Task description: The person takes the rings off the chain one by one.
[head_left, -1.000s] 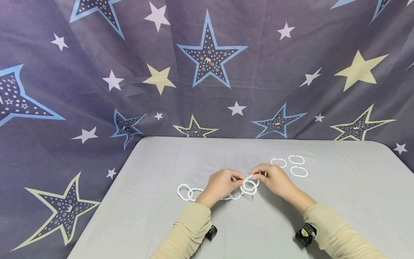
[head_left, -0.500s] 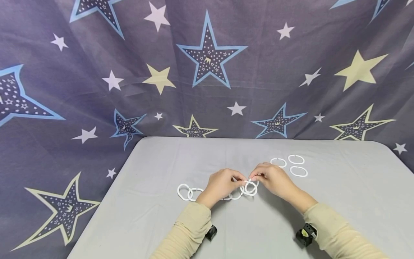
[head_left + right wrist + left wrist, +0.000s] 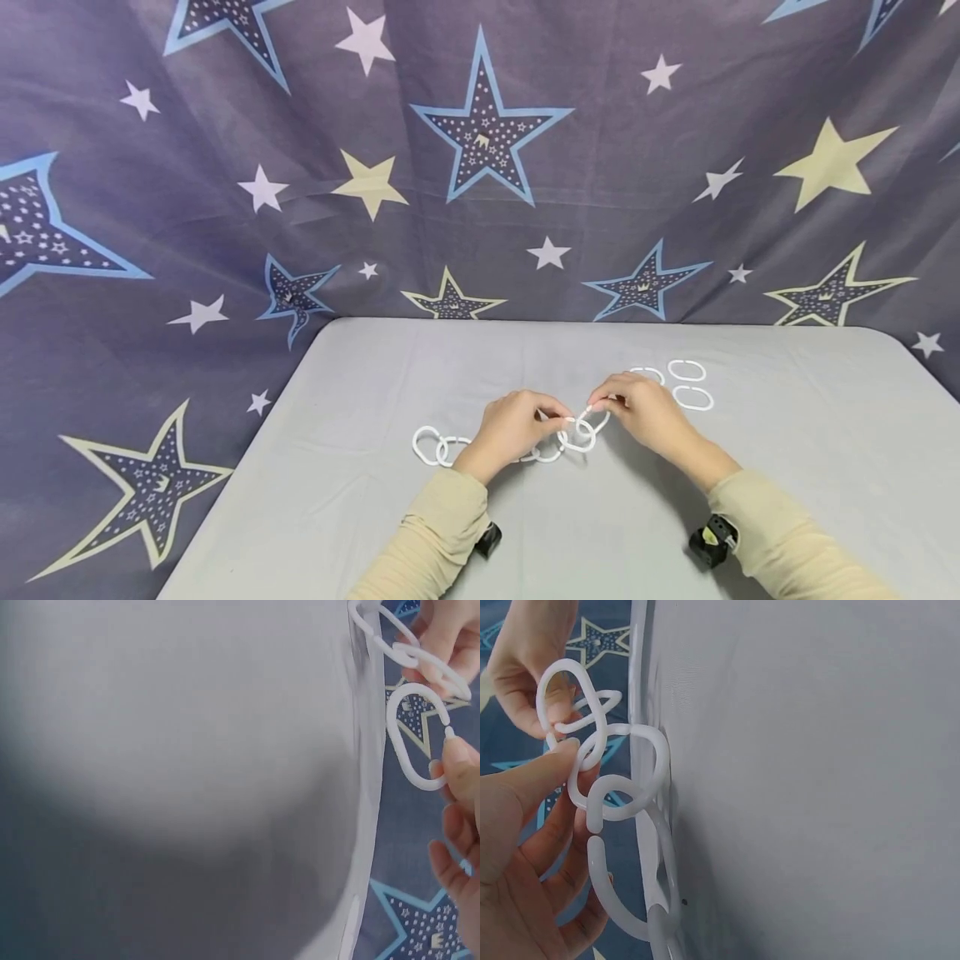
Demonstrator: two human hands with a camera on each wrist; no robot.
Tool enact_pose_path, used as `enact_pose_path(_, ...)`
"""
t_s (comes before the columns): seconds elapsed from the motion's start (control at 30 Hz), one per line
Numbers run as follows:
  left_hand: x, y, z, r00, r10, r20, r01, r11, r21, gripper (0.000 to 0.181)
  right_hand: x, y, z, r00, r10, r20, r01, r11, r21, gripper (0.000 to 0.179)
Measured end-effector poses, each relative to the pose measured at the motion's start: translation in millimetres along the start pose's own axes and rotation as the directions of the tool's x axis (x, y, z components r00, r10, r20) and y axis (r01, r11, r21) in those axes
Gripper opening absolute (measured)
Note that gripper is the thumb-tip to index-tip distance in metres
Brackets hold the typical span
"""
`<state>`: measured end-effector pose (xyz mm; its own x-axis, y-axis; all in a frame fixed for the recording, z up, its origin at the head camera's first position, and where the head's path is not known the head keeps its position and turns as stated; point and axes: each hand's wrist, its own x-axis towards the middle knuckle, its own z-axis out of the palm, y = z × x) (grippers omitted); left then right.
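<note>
My left hand [image 3: 517, 425] pinches a white plastic oval chain link between thumb and fingertips. In the left wrist view this link [image 3: 600, 712] hooks through more links [image 3: 664, 761] that hang below. In the head view the joined links [image 3: 415, 446] stretch leftward over the table, partly hidden behind the left hand. To the right, my right hand [image 3: 641, 412] pinches another white link [image 3: 396, 742] by its side. A small gap in that link shows near the thumb in the right wrist view. The two held links overlap in the head view.
Several loose white links lie on the grey table [image 3: 787, 467]; one [image 3: 693, 407] is behind the right hand, with another link [image 3: 704, 370] just beyond. A third is partly covered by the right hand. A star-patterned cloth [image 3: 600, 208] hangs behind the table.
My right hand has shifted slightly right and away, drawing its link outward from the left hand's link. The left hand has stayed in nearly the same place.
</note>
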<state>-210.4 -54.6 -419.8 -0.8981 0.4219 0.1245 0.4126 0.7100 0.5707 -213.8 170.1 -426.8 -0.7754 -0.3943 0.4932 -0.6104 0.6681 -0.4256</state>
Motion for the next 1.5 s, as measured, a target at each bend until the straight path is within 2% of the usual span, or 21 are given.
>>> enact_pose_path(0.1, -0.2, -0.1, 0.2, 1.0, -0.007, -0.004, 0.007, 1.0, -0.007, 0.007, 0.4, 4.6, -5.7, 0.992, 0.123, 0.01, -0.124, 0.992, 0.036, 0.01)
enact_pose_path(0.2, 0.2, 0.7, 0.3, 1.0, -0.012, -0.01, 0.011, 1.0, -0.013, 0.007, 2.3, 10.6, -10.4, 0.971, 0.24, 0.013, -0.24, 0.969, 0.052, 0.005)
enact_pose_path(0.3, 1.0, 0.8, 1.2, 1.0, -0.017, -0.021, 0.017, 1.0, -0.011, 0.008, 5.5, 18.0, -11.7, 0.95, 0.313, 0.011, -0.313, 0.948, 0.065, 0.005)
enact_pose_path(0.63, 1.2, 3.9, 1.4, 0.999, -0.024, -0.028, 0.024, 1.0, -0.015, 0.008, 21.2, 38.9, -5.1, 0.9, 0.433, 0.046, -0.435, 0.9, 0.033, 0.011)
enact_pose_path(0.87, 1.7, 2.5, 1.6, 0.999, -0.032, -0.035, 0.032, 0.999, -0.007, 0.008, 28.5, 48.0, 0.4, 0.877, 0.477, 0.065, -0.477, 0.879, -0.003, 0.012)
enact_pose_path(1.07, 1.5, 1.9, 0.3, 0.999, -0.036, -0.04, 0.036, 0.999, 0.004, 0.008, 32.9, 55.6, 2.4, 0.842, 0.533, 0.083, -0.529, 0.846, -0.063, 0.015)
enact_pose_path(1.17, 1.1, 2.4, -0.4, 0.999, -0.037, -0.039, 0.037, 0.999, 0.006, 0.008, 32.8, 57.1, 1.4, 0.837, 0.54, 0.087, -0.534, 0.841, -0.084, 0.017)
enact_pose_path(1.27, 1.2, 3.3, -0.4, 0.999, -0.04, -0.034, 0.04, 0.999, 0.008, 0.008, 30.8, 56.4, -0.6, 0.841, 0.535, 0.08, -0.53, 0.845, -0.071, 0.019)
enact_pose_path(1.5, 1.6, 3.4, -0.9, 0.998, -0.044, -0.037, 0.045, 0.999, 0.018, 0.009, 26.0, 45.4, -4.3, 0.88, 0.473, 0.049, -0.474, 0.88, 0.024, 0.018)
